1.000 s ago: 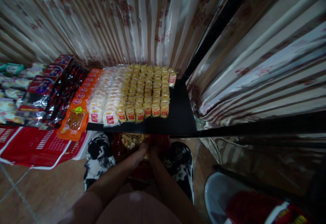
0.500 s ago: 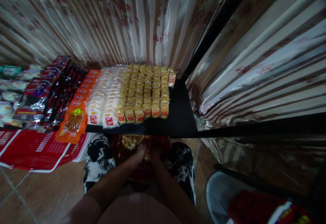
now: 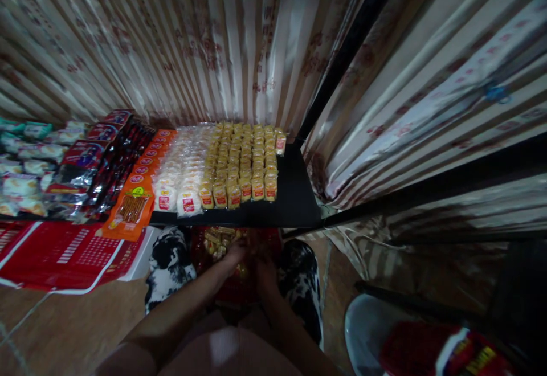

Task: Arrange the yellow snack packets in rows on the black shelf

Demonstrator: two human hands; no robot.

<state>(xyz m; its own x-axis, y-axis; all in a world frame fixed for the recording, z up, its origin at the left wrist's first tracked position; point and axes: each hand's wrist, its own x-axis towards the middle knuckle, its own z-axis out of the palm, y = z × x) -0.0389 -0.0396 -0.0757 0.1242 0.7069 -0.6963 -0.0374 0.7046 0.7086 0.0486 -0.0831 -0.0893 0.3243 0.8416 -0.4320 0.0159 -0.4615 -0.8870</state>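
Observation:
Low in front of me, between my knees, is a red bag or box (image 3: 239, 295) with small gold-wrapped snack packets (image 3: 216, 240) inside. My left hand (image 3: 234, 253) is over it, beside these packets. To its right, my right hand (image 3: 261, 259) reaches into the same red container. Shadow and blur hide the fingers of both, and whatever they may hold. Just beyond, on a black shelf (image 3: 294, 188), rows of matching gold packets (image 3: 239, 162) stand tightly lined up, with one packet (image 3: 280, 143) at the back right. White-wrapped packets (image 3: 183, 165) adjoin them on the left.
Orange snack bags (image 3: 132, 205), dark red packets (image 3: 85, 162) and white-green packets (image 3: 28, 159) fill the shelf's left. Below is a red carrier bag (image 3: 72, 256). Striped curtains (image 3: 205, 40) hang behind; a black post (image 3: 342, 68) rises at the right corner. A pale tub (image 3: 363, 330) stands lower right.
My hands have moved slightly apart inside the red container. The view has shifted a little, so the shelf goods sit lower in the picture. The rows on the shelf look the same.

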